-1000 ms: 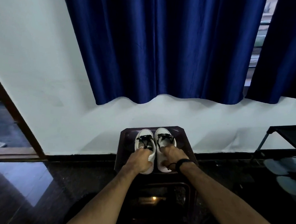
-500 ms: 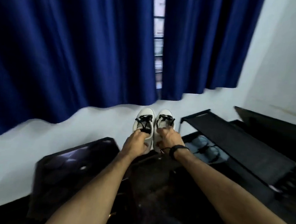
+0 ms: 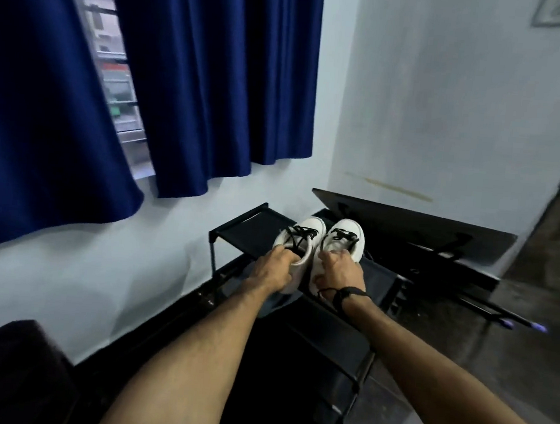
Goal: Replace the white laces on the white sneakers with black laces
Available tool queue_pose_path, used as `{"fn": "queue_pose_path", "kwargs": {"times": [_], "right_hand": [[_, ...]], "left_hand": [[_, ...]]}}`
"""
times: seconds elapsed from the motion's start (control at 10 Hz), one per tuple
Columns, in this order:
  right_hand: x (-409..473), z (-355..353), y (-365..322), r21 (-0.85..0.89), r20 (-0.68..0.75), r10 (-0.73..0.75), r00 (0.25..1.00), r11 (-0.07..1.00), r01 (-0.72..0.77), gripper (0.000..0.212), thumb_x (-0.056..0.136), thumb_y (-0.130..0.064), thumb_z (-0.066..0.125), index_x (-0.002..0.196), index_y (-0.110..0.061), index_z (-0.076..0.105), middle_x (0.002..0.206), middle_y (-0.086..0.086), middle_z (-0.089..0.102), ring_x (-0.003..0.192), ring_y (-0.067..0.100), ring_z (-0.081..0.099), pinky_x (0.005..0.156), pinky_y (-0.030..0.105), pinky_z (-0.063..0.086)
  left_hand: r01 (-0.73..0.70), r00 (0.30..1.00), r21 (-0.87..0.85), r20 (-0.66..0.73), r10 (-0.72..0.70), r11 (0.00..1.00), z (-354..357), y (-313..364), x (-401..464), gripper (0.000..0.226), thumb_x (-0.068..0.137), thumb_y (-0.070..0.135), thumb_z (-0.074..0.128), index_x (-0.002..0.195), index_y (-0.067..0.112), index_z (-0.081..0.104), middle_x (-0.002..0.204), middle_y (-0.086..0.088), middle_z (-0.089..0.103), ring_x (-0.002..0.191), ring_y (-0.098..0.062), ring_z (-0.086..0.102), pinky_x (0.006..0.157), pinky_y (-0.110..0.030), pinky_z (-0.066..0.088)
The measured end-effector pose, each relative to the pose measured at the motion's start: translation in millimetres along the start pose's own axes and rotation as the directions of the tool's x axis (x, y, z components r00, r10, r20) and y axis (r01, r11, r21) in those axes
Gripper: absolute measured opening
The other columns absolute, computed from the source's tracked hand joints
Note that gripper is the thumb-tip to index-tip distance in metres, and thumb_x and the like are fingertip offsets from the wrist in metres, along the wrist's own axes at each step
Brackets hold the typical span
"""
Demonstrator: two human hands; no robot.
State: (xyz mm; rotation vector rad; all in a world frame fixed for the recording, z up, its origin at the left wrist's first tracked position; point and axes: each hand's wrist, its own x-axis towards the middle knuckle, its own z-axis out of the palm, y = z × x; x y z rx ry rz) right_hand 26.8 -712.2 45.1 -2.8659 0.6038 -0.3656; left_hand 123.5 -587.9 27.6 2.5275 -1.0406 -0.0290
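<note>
left hand [image 3: 275, 267] grips the heel of the left sneaker [image 3: 297, 244]; right hand [image 3: 339, 274] grips the right sneaker [image 3: 340, 243], both with black laces [image 3: 300, 231]. the pair, earlier held before the white wall, now sits over the top tier of the black rack [image 3: 246, 232]; the dark stool [image 3: 7, 370] lies near left.

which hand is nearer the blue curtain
Left. The left hand grips the sneaker on the curtain's side; the right hand grips the other sneaker, farther from it.
</note>
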Motion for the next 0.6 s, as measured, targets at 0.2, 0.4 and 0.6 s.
{"fn": "queue_pose_path", "kwargs": {"times": [0.2, 0.4, 0.6], "right_hand": [[8.6, 22.2, 55.1, 0.020, 0.029, 0.105, 0.994, 0.994, -0.105, 0.026, 0.081, -0.021, 0.059, 0.107, -0.015, 0.060, 0.115, 0.010, 0.059, 0.112, 0.030, 0.055, 0.081, 0.041, 0.050], [5.0, 39.6, 75.4, 0.004, 0.033, 0.196, 0.980, 0.981, -0.196, 0.018, 0.086, -0.024, 0.053, 0.098, -0.013, 0.061, 0.109, 0.010, 0.060, 0.107, 0.030, 0.058, 0.075, 0.039, 0.051], [2.7, 51.5, 69.7, -0.191, -0.153, 0.250, 0.956, 0.942, -0.277, 0.043, 0.077, -0.033, 0.061, 0.113, -0.010, 0.056, 0.114, 0.011, 0.056, 0.109, 0.030, 0.050, 0.086, 0.041, 0.042]], "left_hand": [[-0.076, 0.996, 0.012, 0.042, 0.076, 0.997, 40.2, 33.5, 37.7, 0.034, 0.083, 0.007, 0.057, 0.107, 0.028, 0.068, 0.120, -0.008, 0.055, 0.112, -0.033, 0.059, 0.091, -0.040, 0.050], [-0.070, 0.988, -0.009, 0.134, 0.070, 0.998, 66.0, 51.5, 52.8, 0.021, 0.081, 0.015, 0.062, 0.099, 0.026, 0.067, 0.113, -0.008, 0.061, 0.107, -0.033, 0.062, 0.081, -0.036, 0.048], [-0.155, 0.986, 0.061, -0.045, 0.158, 0.986, 76.6, 47.5, 50.6, 0.044, 0.080, 0.014, 0.066, 0.123, 0.020, 0.060, 0.131, -0.004, 0.054, 0.124, -0.027, 0.049, 0.094, -0.038, 0.047]]}}
